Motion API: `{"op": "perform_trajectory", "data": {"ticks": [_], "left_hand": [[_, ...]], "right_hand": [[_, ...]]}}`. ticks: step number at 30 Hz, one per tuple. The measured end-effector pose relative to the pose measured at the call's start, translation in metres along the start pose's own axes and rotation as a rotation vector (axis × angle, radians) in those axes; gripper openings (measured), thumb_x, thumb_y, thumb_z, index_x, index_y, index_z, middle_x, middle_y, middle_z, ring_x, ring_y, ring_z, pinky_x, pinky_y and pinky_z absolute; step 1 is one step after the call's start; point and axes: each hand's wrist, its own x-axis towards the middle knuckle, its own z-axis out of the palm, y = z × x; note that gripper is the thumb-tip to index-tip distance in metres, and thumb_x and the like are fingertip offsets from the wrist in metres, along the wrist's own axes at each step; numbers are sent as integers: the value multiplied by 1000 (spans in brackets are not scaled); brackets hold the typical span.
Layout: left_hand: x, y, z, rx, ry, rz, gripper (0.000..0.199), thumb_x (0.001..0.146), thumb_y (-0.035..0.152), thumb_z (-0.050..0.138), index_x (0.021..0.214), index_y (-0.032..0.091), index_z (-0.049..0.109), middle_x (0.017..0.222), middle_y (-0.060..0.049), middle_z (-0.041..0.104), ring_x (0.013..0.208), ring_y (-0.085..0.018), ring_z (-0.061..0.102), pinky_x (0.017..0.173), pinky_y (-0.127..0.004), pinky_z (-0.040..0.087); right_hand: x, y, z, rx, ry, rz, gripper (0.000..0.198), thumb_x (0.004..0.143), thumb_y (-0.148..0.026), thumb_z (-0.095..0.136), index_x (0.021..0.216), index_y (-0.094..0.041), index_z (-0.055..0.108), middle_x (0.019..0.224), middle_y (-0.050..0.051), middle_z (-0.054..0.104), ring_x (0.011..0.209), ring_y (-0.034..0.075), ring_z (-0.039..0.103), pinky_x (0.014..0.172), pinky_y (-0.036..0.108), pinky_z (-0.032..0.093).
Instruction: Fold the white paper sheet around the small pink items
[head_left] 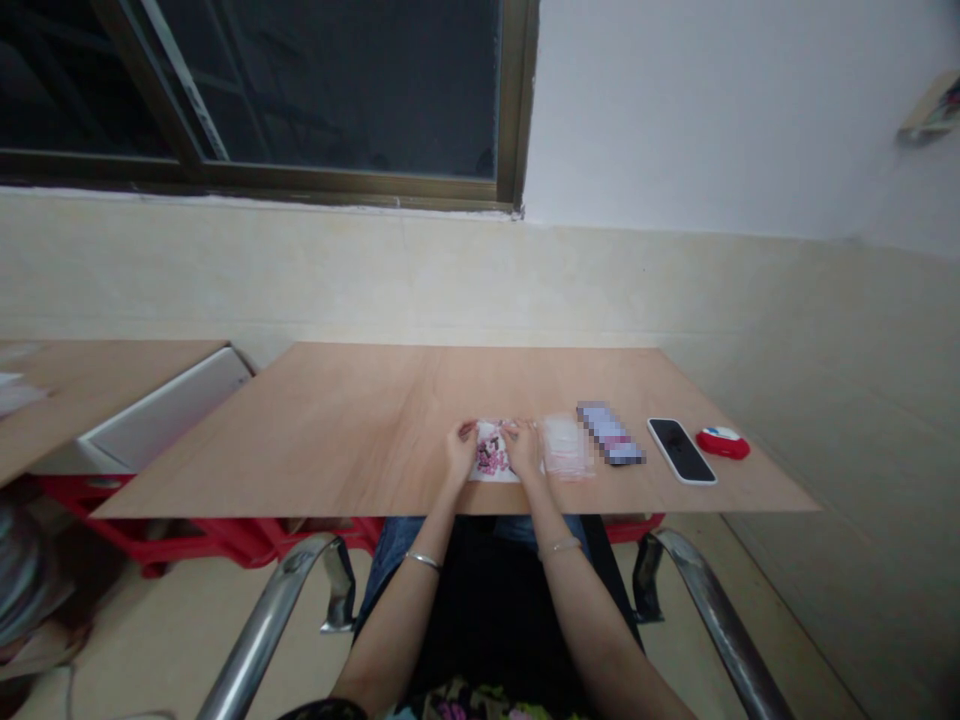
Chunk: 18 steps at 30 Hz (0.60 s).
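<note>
On the wooden table, between my hands, lies a small white sheet (489,471) covered with pink and dark red figures. Whether they are printed or loose pieces, I cannot tell. My left hand (460,455) has its fingers curled at the sheet's left edge. Bent over the upper right part of the sheet, my right hand (526,450) has its thumb and fingers closed on it. A stack of clear plastic bags (566,448) lies flat just right of my right hand.
Right of the bags lie a blurred-out phone (611,432), a white-edged phone with a dark screen (681,450) and a red object with a white and blue top (724,443). Metal armrests (270,610) flank me. Red stools (217,540) stand under the table (360,420).
</note>
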Motion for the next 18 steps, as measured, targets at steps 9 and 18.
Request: {"op": "perform_trajectory", "data": {"ticks": [9, 18], "left_hand": [[7, 29, -16, -35, -145, -100, 47, 81, 52, 43, 82, 9, 63, 81, -12, 67, 71, -18, 62, 62, -26, 50], [5, 44, -13, -24, -225, -95, 29, 74, 40, 53, 71, 12, 61, 62, -3, 60, 53, -12, 53, 50, -21, 41]], "right_hand": [[0, -24, -15, 496, 18, 37, 25, 77, -31, 56, 89, -14, 70, 91, 9, 71, 84, 20, 64, 80, 31, 48], [-4, -32, -24, 594, -101, 74, 28, 73, -36, 59, 87, -15, 71, 84, 6, 72, 78, 22, 65, 70, 33, 51]]}}
